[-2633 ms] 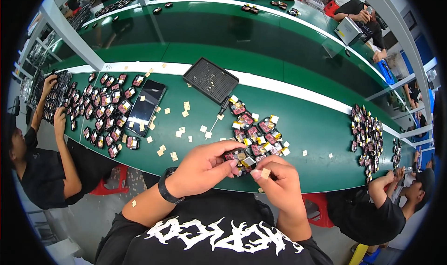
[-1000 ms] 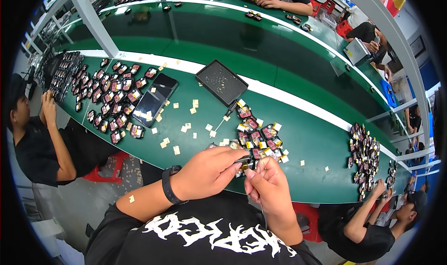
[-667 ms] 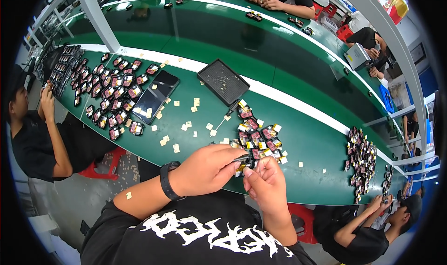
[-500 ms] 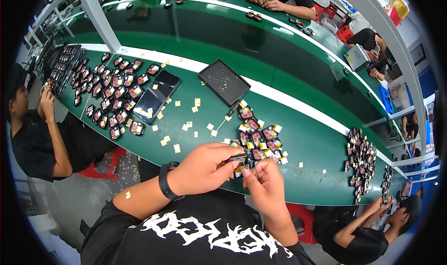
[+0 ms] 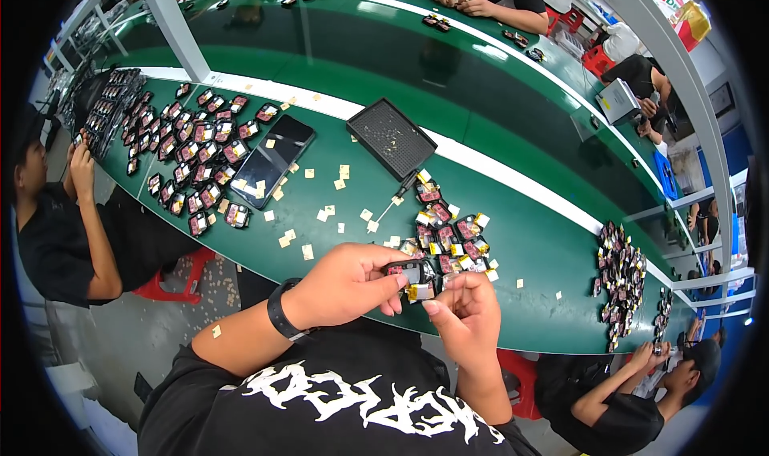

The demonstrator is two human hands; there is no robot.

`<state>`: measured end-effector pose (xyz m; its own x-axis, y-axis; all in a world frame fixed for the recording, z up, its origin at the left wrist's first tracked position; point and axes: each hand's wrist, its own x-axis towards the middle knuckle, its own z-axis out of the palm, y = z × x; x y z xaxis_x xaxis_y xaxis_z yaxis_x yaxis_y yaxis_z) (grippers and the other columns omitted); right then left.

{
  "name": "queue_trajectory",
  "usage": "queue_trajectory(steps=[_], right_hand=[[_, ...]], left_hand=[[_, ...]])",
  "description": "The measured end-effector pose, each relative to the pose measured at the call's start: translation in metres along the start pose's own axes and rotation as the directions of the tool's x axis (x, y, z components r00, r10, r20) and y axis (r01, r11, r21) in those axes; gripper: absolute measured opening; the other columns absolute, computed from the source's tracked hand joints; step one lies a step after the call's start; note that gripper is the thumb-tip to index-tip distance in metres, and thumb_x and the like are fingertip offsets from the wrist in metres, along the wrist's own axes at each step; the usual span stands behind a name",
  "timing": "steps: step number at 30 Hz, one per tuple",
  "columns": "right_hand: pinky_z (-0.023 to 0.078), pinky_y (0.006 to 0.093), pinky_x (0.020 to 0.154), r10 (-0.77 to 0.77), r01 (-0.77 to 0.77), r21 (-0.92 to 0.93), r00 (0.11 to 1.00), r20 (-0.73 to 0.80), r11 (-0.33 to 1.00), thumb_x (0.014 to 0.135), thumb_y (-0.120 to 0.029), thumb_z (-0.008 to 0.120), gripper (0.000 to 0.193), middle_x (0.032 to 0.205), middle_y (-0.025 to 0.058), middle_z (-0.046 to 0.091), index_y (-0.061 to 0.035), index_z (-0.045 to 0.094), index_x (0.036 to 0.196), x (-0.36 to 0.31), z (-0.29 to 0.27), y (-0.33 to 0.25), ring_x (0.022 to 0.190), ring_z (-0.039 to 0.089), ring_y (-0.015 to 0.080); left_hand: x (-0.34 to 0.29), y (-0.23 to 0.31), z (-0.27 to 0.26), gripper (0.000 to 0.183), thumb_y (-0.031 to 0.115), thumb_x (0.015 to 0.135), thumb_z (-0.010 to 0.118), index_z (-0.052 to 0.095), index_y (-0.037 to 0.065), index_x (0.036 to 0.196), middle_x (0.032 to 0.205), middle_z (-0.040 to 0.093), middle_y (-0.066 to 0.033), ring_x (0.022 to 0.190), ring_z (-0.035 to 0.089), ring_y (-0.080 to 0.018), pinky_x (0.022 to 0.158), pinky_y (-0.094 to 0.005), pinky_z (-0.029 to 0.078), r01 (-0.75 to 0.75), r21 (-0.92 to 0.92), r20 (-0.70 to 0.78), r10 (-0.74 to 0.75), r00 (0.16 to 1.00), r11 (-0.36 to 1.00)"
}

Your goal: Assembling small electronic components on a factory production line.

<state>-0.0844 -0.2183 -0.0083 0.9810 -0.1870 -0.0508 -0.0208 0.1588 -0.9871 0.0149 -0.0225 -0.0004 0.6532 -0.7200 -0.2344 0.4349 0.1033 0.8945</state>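
Holding module (image 5: 416, 278) nr tbl edge (image 5: 553, 351)

Held unit (image 5: 414, 273): small, black-cased, rounded at the corners.
Casing state: open-faced, inner parts exposed — pinkish-red area to the left, grey part near the middle.
Yellow-and-silver piece (image 5: 420, 293): at the unit's near side, below the grey part.
Pose: open face upward, toward the camera.
Position: raised at the table's near edge — gripped by the left hand (image 5: 352, 286), right hand (image 5: 467, 310) at its right end, contact unclear.
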Motion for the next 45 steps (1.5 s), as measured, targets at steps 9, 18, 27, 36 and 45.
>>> queue_trajectory(steps=[9, 18, 27, 36, 45], right_hand=[[0.053, 0.0199, 0.072, 0.183, -0.181, 0.076, 0.983, -0.018, 0.981, 0.095, 0.001, 0.071, 0.011, 0.091, 0.0074, 0.074, 0.0042, 0.064, 0.103, 0.003, 0.007, -0.001, 0.082, 0.069, 0.0076], [0.042, 0.0182, 0.054, 0.052, -0.076, -0.178, 0.989, -0.135, 0.981, 0.089, -0.001, 0.078, 0.016, 0.085, 0.0030, 0.072, 0.0056, 0.069, 0.100, -0.002, 0.013, 0.012, 0.065, 0.056, 0.0013], [0.044, 0.0192, 0.060, 0.088, -0.097, -0.102, 0.992, -0.089, 0.990, 0.092, -0.002, 0.075, 0.011, 0.089, 0.0064, 0.074, 0.0061, 0.074, 0.099, 0.002, 0.016, 0.005, 0.072, 0.060, 0.0040], [0.045, 0.0176, 0.061, 0.086, -0.065, 0.160, 0.988, -0.127, 0.985, 0.086, 0.006, 0.079, 0.022, 0.085, 0.0014, 0.060, 0.0022, 0.065, 0.103, 0.005, 0.016, 0.009, 0.068, 0.054, 0.0021], [0.043, 0.0158, 0.059, 0.243, -0.242, 0.026, 0.969, -0.051, 0.970, 0.089, 0.001, 0.078, 0.027, 0.088, 0.0000, 0.062, 0.0010, 0.060, 0.109, 0.002, 0.015, 0.013, 0.067, 0.054, 0.0006]], left_hand=[[0.001, -0.006, 0.002, 0.032, 0.002, 0.101, 0.059, 0.060, -0.009, 0.131, 0.098, 0.070, -0.0087, 0.079, 0.069, -0.0120, 0.070, -0.0250, 0.058, 0.046, -0.038, -0.018, -0.047, 0.999, 0.998], [0.001, -0.014, 0.002, 0.032, 0.001, 0.097, 0.062, 0.065, -0.009, 0.127, 0.100, 0.068, -0.0095, 0.082, 0.068, -0.0110, 0.073, -0.0252, 0.057, -0.013, 0.038, -0.072, 0.015, 0.997, 0.999], [0.002, -0.011, -0.002, 0.035, -0.002, 0.099, 0.054, 0.060, -0.008, 0.133, 0.101, 0.071, -0.0087, 0.091, 0.068, -0.0120, 0.084, -0.0244, 0.055, -0.141, 0.257, 0.098, 0.120, 0.988, 0.956], [-0.006, -0.016, -0.005, 0.037, -0.003, 0.100, 0.055, 0.059, -0.006, 0.137, 0.112, 0.065, -0.0138, 0.092, 0.069, -0.0167, 0.083, -0.0301, 0.059, -0.040, 0.108, 0.164, 0.022, 0.986, 0.993], [-0.009, -0.013, -0.008, 0.042, -0.004, 0.096, 0.053, 0.059, -0.005, 0.137, 0.100, 0.067, -0.0101, 0.084, 0.068, -0.0143, 0.078, -0.0283, 0.059, -0.096, 0.224, 0.177, 0.056, 0.983, 0.970]])
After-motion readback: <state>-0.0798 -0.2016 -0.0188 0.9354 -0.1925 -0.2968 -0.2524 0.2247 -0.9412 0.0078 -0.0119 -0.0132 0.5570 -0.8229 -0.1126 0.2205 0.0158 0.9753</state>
